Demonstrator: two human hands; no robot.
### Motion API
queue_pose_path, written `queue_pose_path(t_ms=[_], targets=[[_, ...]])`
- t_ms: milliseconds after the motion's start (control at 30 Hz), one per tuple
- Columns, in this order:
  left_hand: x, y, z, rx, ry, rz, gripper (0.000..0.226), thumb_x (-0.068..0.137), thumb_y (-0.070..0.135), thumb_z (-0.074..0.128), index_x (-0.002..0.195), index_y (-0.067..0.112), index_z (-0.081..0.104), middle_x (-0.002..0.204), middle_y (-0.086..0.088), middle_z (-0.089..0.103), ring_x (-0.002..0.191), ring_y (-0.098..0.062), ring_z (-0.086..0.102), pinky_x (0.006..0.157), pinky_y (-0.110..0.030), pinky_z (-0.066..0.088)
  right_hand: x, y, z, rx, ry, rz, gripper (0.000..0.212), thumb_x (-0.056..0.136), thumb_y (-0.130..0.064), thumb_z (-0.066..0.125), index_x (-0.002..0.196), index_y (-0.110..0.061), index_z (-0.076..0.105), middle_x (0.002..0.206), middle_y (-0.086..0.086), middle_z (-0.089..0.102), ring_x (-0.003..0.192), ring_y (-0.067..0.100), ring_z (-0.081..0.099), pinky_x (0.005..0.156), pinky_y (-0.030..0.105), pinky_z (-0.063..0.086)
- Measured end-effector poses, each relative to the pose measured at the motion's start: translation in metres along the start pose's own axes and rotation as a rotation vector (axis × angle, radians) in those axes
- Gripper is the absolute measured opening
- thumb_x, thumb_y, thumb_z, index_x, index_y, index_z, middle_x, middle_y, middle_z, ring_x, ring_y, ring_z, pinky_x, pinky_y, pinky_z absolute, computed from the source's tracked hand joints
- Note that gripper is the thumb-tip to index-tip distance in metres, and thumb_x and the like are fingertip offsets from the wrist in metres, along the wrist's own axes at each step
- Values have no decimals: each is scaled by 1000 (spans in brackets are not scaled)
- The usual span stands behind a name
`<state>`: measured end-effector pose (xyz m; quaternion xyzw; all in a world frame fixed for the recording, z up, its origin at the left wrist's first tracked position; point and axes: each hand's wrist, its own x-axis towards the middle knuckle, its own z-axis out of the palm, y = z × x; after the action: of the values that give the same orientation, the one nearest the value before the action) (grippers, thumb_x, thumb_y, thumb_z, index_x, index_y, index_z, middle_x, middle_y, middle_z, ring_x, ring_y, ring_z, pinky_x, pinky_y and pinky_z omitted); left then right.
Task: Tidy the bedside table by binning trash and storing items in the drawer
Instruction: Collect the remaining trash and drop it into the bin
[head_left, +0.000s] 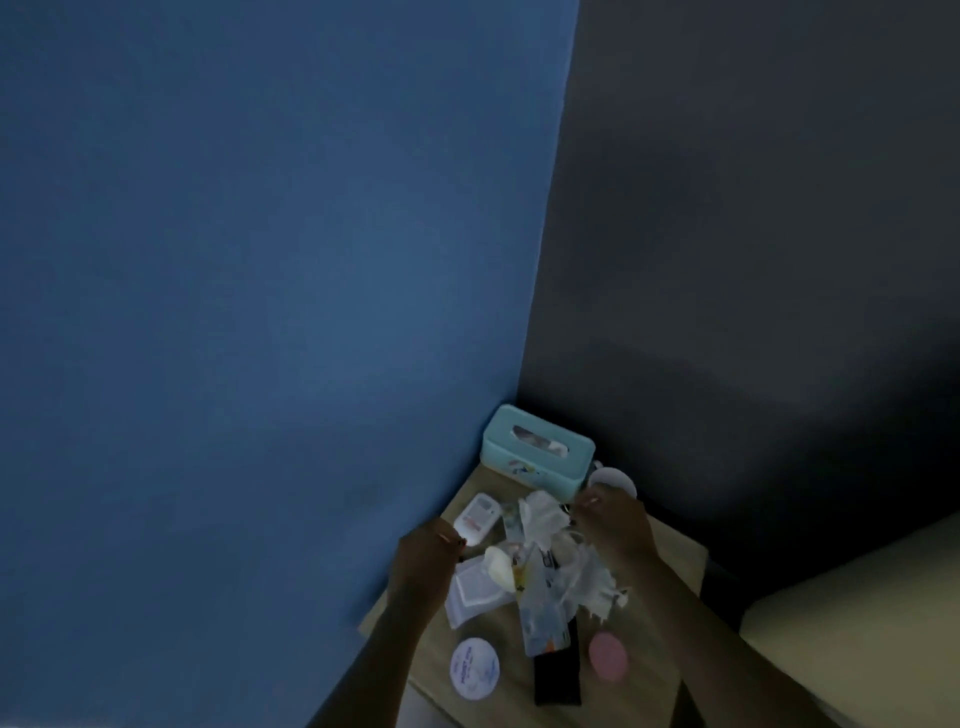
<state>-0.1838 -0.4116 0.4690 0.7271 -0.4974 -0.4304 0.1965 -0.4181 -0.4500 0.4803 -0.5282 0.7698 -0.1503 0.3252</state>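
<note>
My 2 hands over a cluttered bedside table (670, 551).
My left hand (423, 556) and right hand (615, 522) reach crumpled tissues (543, 514) at 12 o'clock; grips unclear. Gather them all together.

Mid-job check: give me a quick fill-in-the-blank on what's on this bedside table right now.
1. The teal tissue box stands in the back corner, against the ____ wall.
2. The round pink container lies near the table's front edge, on the person's ____ side.
3. The crumpled white tissues lie ____ the left hand and right hand.

Missing words: blue; right; between
</note>
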Motion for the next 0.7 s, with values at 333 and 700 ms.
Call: queue_pose_path(t_ms=[333, 700], targets=[[-12, -35, 39, 38, 298, 146, 13, 90, 15, 54, 80, 15, 62, 91, -10, 73, 88, -27, 67, 76, -32, 52, 19, 27, 30, -12, 18, -257, 4, 87, -19, 63, 84, -18, 65, 81, 1, 63, 85, 22, 65, 69, 29, 50], [-108, -103, 170, -135, 551, 73, 12, 90, 23, 58, 85, 14, 65, 81, -4, 69, 75, -21, 63, 56, -21, 44, 7, 136, 59, 138, -49, -429, 11, 75, -18, 66, 65, -21, 66, 74, 4, 74, 64, 23, 71, 68, 45, 61]])
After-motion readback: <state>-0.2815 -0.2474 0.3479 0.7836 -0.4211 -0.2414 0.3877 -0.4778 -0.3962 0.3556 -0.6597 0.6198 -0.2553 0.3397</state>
